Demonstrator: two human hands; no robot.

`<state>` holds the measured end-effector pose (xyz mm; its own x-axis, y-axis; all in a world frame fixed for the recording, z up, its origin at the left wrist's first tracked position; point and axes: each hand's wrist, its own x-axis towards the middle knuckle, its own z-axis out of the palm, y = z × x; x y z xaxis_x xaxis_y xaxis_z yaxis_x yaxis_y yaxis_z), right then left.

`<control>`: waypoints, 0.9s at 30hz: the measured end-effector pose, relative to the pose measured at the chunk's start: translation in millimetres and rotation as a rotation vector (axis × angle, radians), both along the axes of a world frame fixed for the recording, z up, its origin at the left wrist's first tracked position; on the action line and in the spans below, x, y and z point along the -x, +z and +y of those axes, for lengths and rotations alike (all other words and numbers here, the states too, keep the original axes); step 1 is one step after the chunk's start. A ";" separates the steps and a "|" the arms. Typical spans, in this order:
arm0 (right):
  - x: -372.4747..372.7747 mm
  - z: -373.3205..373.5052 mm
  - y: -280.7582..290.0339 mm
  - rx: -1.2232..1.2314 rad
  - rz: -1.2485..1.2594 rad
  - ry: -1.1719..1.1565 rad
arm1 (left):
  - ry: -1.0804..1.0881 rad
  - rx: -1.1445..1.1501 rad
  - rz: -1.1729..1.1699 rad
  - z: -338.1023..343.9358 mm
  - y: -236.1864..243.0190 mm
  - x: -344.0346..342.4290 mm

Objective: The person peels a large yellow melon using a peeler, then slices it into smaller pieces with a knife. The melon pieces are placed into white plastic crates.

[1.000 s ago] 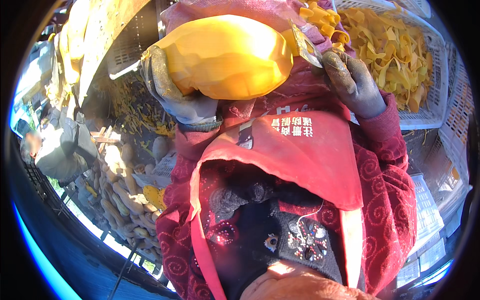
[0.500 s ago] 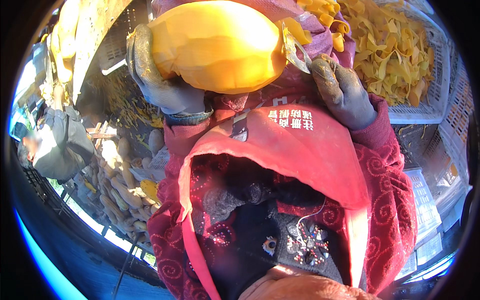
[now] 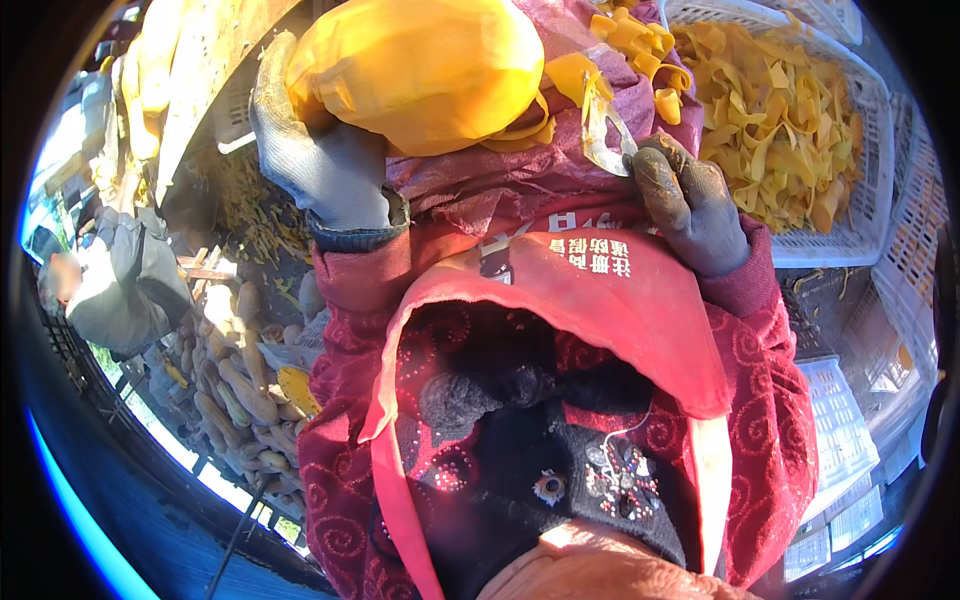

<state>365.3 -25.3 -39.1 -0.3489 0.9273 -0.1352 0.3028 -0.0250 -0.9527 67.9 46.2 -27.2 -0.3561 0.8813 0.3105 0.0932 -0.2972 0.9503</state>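
A big peeled orange pumpkin (image 3: 420,70) lies across my lap at the top of the view. My left hand (image 3: 315,150), in a soiled grey-white work glove, cups its left end. To the right, my gloved right hand (image 3: 690,200) is closed on the handle end of a peeler (image 3: 607,130), whose metal head stands a little apart from the pumpkin. A strip of orange peel (image 3: 572,80) hangs at the peeler's head. Another loose peel curl (image 3: 525,135) shows along the pumpkin's lower right side. More peel strips (image 3: 640,45) rest on the purple cloth over my lap.
At the upper right stands a white plastic crate (image 3: 825,248) full of peel strips. Several unpeeled long squashes (image 3: 245,380) lie heaped on the ground at left. Beyond them a person in grey (image 3: 125,275) works. White crates (image 3: 840,420) are stacked at lower right.
The pumpkin has shifted up and left with my left hand, and has turned. The peeler has come away from its right end, carrying a peel strip.
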 end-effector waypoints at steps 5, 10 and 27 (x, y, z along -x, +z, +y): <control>2.6 28.9 4.8 -0.350 -0.119 0.044 | 0.046 -0.015 0.144 3.7 -2.3 3.9; 5.2 63.3 35.0 -0.321 -0.183 0.156 | 0.117 -0.012 0.265 0.1 0.6 -5.0; -30.1 48.4 -28.2 -0.297 -0.203 -0.023 | 0.030 0.027 0.215 5.6 8.8 -2.6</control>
<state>395.4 23.2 -67.4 -0.3211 0.9440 0.0766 0.4896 0.2347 -0.8398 70.6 51.8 -18.4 -0.3108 0.8801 0.3588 0.3027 -0.2662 0.9152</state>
